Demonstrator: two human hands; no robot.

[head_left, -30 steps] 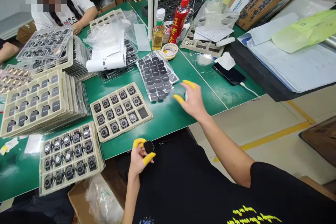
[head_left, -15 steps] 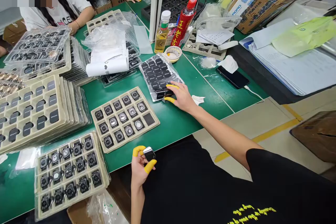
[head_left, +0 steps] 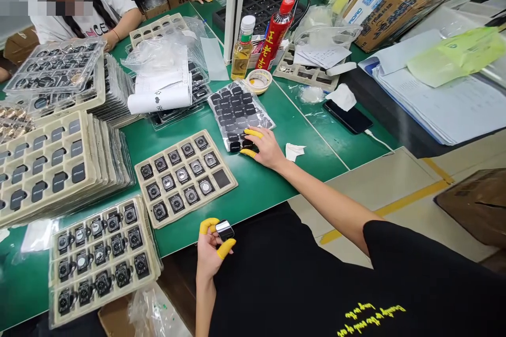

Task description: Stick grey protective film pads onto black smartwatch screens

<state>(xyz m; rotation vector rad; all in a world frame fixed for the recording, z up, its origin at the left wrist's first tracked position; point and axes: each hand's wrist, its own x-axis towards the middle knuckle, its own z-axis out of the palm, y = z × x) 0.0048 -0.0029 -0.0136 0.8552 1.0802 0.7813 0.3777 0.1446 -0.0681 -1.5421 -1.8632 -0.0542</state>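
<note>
My left hand (head_left: pixel 211 247), with yellow finger covers, holds a small glossy watch face (head_left: pixel 225 229) near the table's front edge. My right hand (head_left: pixel 264 146) rests its yellow-covered thumb and finger on the lower end of a clear sheet of black square pieces (head_left: pixel 233 110); whether it grips one of them I cannot make out. Left of it lies a beige tray (head_left: pixel 185 221) with watch bodies in its pockets and one pocket at the right without a watch. A second tray (head_left: pixel 105 304) of watch bodies overhangs the front edge at lower left.
Stacked trays (head_left: pixel 106 152) stand at left. Behind are a red bottle (head_left: pixel 275 34), a clear bottle (head_left: pixel 242 50) and a tape roll (head_left: pixel 259 81). A phone (head_left: pixel 348 118) with a cable lies right. Across the table sits a person in white (head_left: pixel 114 2).
My right hand has shifted slightly left along the lower end of the sheet of black pieces. The left hand holds the watch face as before, and the view has shifted a little.
</note>
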